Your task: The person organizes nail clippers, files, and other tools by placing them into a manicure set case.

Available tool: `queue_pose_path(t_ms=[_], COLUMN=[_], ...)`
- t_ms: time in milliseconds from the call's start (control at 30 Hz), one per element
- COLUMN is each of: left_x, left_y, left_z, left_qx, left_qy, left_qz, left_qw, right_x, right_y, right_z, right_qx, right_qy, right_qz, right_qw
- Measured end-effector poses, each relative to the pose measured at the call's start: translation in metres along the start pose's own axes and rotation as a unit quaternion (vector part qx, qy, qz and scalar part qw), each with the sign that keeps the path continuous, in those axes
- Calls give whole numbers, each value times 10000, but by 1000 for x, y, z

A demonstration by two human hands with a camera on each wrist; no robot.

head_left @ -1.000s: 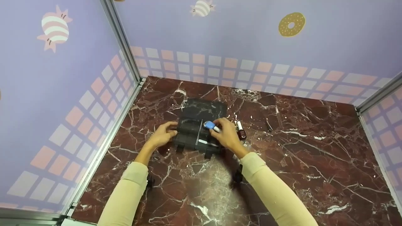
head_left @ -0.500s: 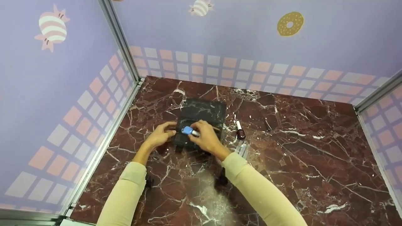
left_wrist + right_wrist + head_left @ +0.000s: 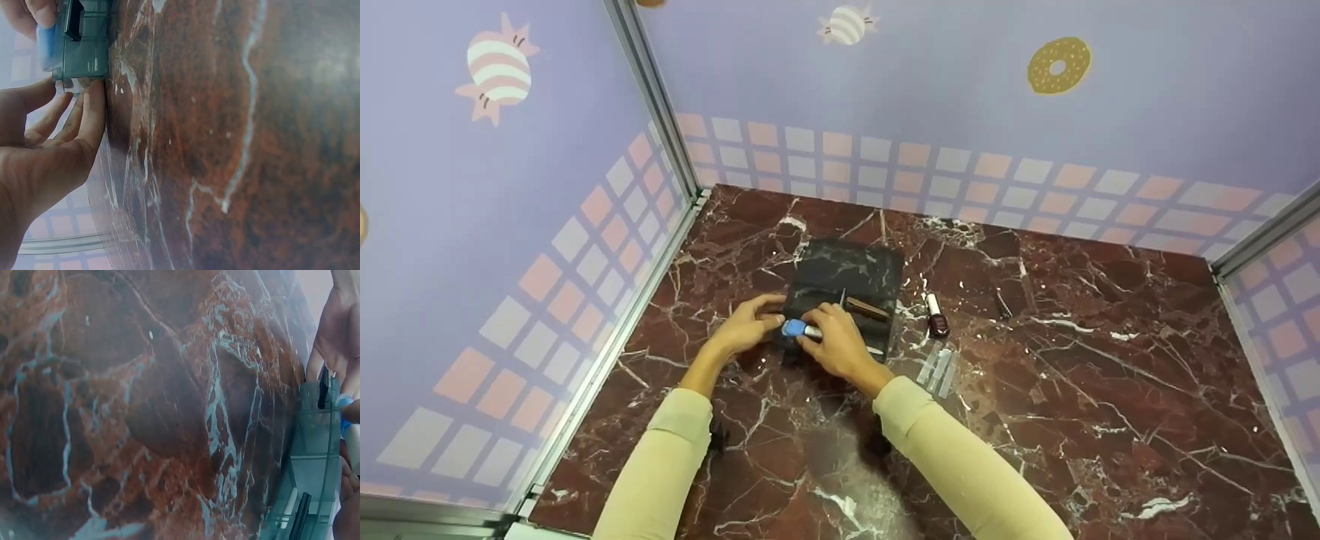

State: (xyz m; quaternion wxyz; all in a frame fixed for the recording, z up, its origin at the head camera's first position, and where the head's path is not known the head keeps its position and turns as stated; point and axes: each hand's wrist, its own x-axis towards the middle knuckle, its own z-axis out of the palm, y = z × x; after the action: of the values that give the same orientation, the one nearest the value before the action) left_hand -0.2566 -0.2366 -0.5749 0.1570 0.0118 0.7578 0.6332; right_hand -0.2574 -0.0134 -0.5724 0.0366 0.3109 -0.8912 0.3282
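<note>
A dark see-through plastic compartment case [image 3: 847, 266] stands with its lid folded back. My right hand [image 3: 836, 346] pinches a blue nail polish bottle [image 3: 793, 328] by its white cap, at the left end of the case. In the left wrist view the blue bottle [image 3: 46, 48] shows at the case's rim; whether it touches the bottom is hidden. Against the left end wall rest the fingertips and thumb of my left hand [image 3: 746, 324]. A brown stick [image 3: 867, 308] lies in the right part of the case, near a pale slim item [image 3: 875, 350].
Right of the case lie a dark red nail polish bottle [image 3: 938, 322] with a white cap and several clear strips [image 3: 937, 369]. Farther right is a small dark slim tool [image 3: 1003, 304]. Patterned walls [image 3: 960, 172] border the red marble surface [image 3: 1072, 390].
My right hand has carried the blue bottle leftward and nearer to me, from mid-case to its left end. The clear strips and brown stick have come into view. My left hand stays put.
</note>
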Motion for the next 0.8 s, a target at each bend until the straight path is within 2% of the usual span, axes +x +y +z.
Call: queue_pose_path(t_ms=[133,333,667,800], left_x=[0,-1,-4,-3], left_y=[-1,0,3,5], left_z=[1,0,2,3], left_qx=[56,316,348,360], left_qy=[29,158,220,182], left_qz=[6,-37,2,-30], left_qw=[10000,9994,9992,9992], right_x=[-3,-11,-32,-46], right_y=[2,19,91,119], right_z=[-5,-28,-85,-101], right_qx=[40,191,405,220], right_qy=[-29,349,1346,1623], right_qz=[-8,-5,536,799], right_qw=[10000,9992,9886,9833])
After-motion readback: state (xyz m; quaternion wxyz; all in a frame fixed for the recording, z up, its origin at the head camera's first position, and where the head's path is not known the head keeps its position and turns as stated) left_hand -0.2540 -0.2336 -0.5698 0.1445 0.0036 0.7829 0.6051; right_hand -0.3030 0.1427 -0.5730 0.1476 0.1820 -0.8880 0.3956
